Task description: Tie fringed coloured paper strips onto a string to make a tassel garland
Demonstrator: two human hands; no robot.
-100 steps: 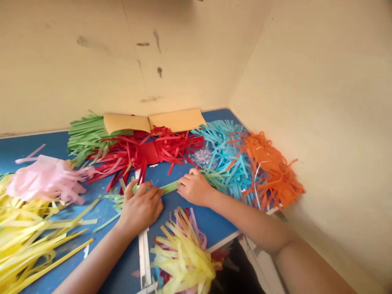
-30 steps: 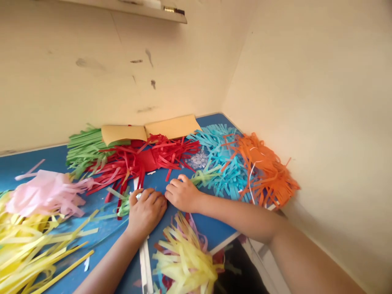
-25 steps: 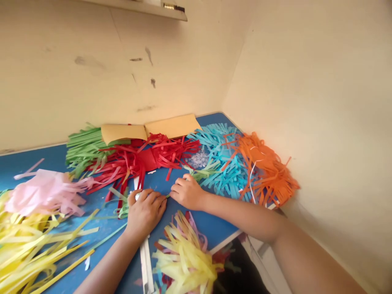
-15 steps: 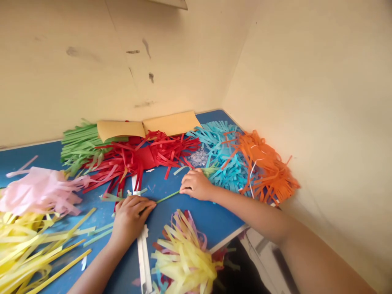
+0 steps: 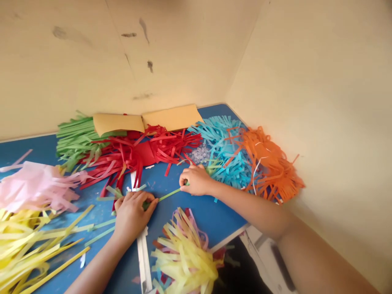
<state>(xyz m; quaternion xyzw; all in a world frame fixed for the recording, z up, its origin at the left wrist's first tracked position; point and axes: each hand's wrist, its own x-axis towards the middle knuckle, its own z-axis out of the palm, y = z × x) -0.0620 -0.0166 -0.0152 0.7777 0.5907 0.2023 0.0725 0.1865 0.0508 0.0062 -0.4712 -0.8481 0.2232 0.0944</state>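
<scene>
A narrow green paper strip [image 5: 169, 194] stretches between my two hands above the blue table. My left hand [image 5: 134, 210] is closed on its left end, with green paper showing under the fingers. The right end is pinched in my right hand [image 5: 195, 180], near the light blue fringed paper [image 5: 231, 163]. Loose pale green strips [image 5: 102, 230] lie beside my left wrist. Nearer the front edge stands a bundle of yellow and mixed-colour strips [image 5: 186, 261].
Red fringed paper [image 5: 143, 153], green fringe [image 5: 78, 139] and tan paper pieces [image 5: 171, 118] lie along the wall. Orange fringe [image 5: 272, 167] is at the right corner. Pink paper [image 5: 33, 188] and yellow strips [image 5: 24, 253] cover the left side.
The view has shifted slightly. My fingers have curled a little more around the green strip, and more bunched green paper shows beneath my left fingers.
</scene>
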